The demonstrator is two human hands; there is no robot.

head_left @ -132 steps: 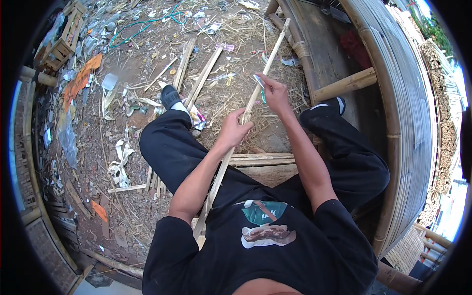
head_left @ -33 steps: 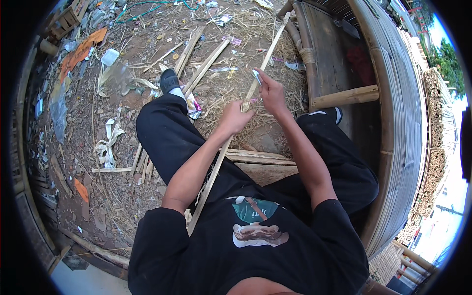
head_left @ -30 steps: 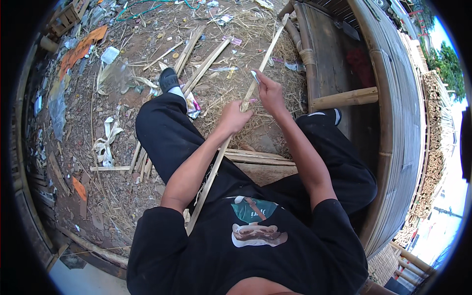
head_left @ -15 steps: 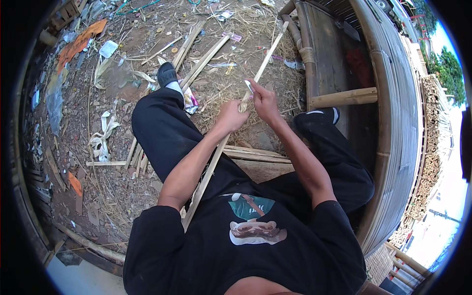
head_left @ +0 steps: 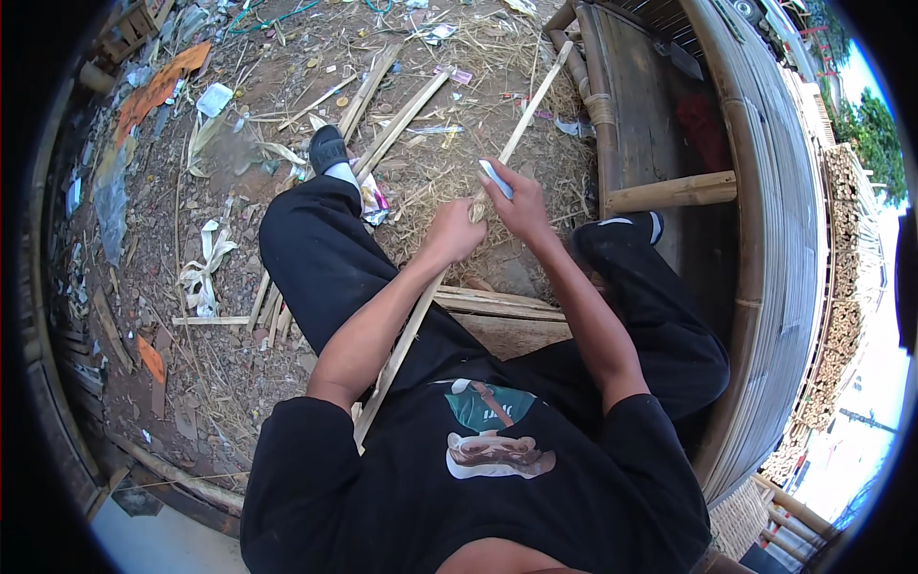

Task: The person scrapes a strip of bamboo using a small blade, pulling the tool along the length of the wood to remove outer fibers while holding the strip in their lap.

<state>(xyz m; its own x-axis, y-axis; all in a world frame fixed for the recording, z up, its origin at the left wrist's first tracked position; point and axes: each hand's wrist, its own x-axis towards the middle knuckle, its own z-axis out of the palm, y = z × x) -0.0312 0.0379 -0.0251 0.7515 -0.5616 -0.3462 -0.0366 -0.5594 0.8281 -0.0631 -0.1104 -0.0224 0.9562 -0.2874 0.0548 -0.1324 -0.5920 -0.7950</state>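
Observation:
A long, pale bamboo strip (head_left: 537,100) runs slantwise from beside my body, over my lap, out above the straw-littered ground. My left hand (head_left: 455,232) is closed round it near the middle, where fibrous shavings (head_left: 477,207) bunch up just ahead of the fist. Just to the right, my right hand (head_left: 520,203) grips a flat, whitish piece (head_left: 496,179) laid against the strip; its glare hides whether it is a blade. The strip's near end lies by my left upper arm.
Several split bamboo pieces (head_left: 406,122) lie beyond my left foot, more (head_left: 497,304) between my legs. A bamboo-framed bench (head_left: 669,194) stands close on the right. Straw, plastic scraps and an orange sheet (head_left: 158,86) litter the ground at left.
My right hand has turned slightly, so more of the whitish piece shows. The far end of the strip has swung a little to the right; my left hand keeps its hold.

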